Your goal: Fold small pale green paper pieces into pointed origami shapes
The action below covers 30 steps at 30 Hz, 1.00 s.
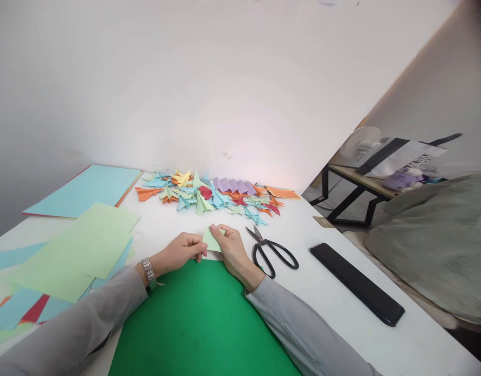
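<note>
A small piece of pale green paper [212, 241] is held up between my two hands, above the far edge of a green sheet [209, 318]. My left hand [185, 247] pinches its left side between thumb and fingers. On the right side, my right hand [230, 245] grips it with the thumb on top and the fingers behind. Black-handled scissors [269, 250] lie on the white table just right of my right hand, blades partly apart. Beyond my hands sits a pile of folded colored paper shapes [201, 194].
Loose colored sheets [76, 250] overlap at the left. Behind them is a stack of large sheets [87, 190], light blue on top. A long black case-like object [356, 282] lies near the table's right edge. Past that edge are a bed [440, 245] and a low table [358, 180].
</note>
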Motion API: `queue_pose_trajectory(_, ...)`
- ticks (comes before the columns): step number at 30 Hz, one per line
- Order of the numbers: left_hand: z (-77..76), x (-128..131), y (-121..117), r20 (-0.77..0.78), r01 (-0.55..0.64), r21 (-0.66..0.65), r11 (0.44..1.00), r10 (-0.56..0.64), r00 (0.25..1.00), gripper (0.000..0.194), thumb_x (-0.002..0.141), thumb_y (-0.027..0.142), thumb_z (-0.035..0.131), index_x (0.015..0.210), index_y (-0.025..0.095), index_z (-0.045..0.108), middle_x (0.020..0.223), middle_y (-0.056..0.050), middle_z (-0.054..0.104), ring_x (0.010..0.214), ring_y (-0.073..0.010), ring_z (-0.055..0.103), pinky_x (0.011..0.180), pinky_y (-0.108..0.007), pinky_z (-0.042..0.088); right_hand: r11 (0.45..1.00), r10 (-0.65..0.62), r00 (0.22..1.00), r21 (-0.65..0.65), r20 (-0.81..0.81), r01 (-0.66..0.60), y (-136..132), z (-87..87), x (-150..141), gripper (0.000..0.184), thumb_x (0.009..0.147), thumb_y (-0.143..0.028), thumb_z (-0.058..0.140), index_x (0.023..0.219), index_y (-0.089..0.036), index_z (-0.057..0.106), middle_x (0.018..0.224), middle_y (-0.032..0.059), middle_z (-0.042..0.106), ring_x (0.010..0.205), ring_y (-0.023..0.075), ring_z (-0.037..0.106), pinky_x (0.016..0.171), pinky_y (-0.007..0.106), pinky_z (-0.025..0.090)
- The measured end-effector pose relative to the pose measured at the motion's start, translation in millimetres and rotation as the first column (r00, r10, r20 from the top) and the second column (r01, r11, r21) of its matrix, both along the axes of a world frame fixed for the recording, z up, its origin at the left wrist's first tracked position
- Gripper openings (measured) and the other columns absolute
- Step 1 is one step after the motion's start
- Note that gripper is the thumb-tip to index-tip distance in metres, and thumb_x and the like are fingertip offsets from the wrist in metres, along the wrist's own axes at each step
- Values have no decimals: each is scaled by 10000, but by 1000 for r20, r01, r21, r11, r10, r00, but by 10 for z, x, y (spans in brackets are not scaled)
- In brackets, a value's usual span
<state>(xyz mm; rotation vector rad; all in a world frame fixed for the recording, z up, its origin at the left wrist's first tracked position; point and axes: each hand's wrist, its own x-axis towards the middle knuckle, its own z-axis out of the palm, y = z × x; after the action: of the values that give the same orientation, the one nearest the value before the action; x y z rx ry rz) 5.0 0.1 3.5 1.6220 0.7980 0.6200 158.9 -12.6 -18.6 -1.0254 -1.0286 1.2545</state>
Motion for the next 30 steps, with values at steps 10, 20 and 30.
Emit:
queue_pose_trajectory(10, -64, 6, 16, 83, -179, -9, 984, 180, 980, 303, 744, 422, 581, 840, 137, 553, 621, 10, 554, 525, -107, 537, 493, -230, 422, 997, 65, 996, 35, -68, -63, 10, -17, 23, 252, 667, -379, 715, 705, -157, 602, 492, -31, 561, 430, 89, 483, 459, 216, 390)
queue_pose_trajectory(20, -46, -4, -3, 96, -282, 67, 957, 275, 957, 224, 729, 330, 591, 837, 134, 599, 479, 57, 488, 438, -89, 497, 470, -215, 405, 991, -11, 996, 131, 84, 0, -72, 25, -25, 348, 649, -345, 730, 920, -225, 548, 553, -84, 507, 447, 94, 511, 440, 214, 430)
queue_pose_trajectory(30, -21, 3, -22, 71, -305, 41, 952, 301, 951, 192, 661, 304, 659, 751, 148, 593, 462, 40, 556, 417, -103, 534, 456, -216, 421, 992, -87, 984, 105, 158, 71, -70, 45, -32, 211, 628, -355, 731, 728, -185, 656, 616, -9, 603, 499, 107, 501, 485, 254, 475)
